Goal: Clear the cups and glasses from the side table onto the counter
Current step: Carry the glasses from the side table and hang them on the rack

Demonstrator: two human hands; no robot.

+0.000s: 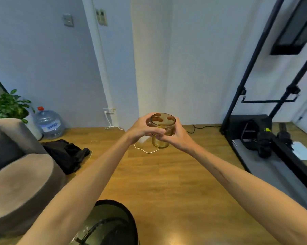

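Observation:
An amber see-through glass (162,143) is held upright in the air at arm's length, over the wooden floor. My left hand (142,128) wraps round its left side with fingers curled across the front. My right hand (177,136) grips it from the right, its fingers meeting the left hand's at the middle of the glass. The glass looks empty. No side table or counter can be made out for certain in this view.
A brown sofa (16,179) fills the left, with a black garment (68,154) on the floor beside it. A water jug (49,123) and plant (9,105) stand at the far left. A round dark glass top (112,225) lies below. Black frame and gear (258,137) stand right.

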